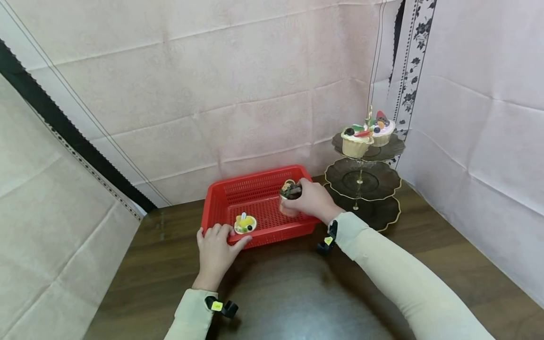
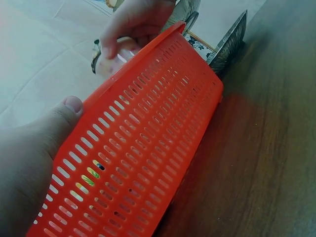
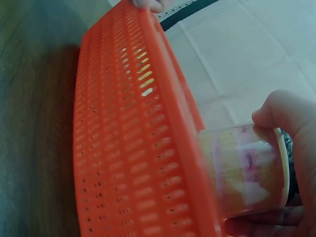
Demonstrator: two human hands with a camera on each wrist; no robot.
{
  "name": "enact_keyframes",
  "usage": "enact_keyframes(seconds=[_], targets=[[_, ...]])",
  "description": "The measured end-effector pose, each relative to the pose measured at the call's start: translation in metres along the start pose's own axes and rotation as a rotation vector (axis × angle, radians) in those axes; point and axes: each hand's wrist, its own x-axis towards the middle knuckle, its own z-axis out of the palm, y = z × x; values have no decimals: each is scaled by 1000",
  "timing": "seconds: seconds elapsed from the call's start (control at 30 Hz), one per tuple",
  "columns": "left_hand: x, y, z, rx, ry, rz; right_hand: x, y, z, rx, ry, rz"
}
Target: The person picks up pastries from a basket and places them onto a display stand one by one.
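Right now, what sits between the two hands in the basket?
In the head view, one cupcake with yellow topping sits on the red basket floor between the left hand and the right hand; otherwise bare mesh.

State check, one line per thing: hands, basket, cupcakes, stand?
left hand: grips the basket's front rim
right hand: holds dark-topped cupcake over basket
red basket: flat on table
yellow-topped cupcake: upright in basket
tiered stand: two cupcakes on top tier, lower tiers bare

Upright chocolate-topped cupcake (image 1: 290, 197) above red basket (image 1: 259, 194)
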Motion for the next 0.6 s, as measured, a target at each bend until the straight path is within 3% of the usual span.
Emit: enact_keyframes(seconds=[0.6], targets=[[0,0,0,0,-4,-4,-24,19,-63,-33,79,-26]])
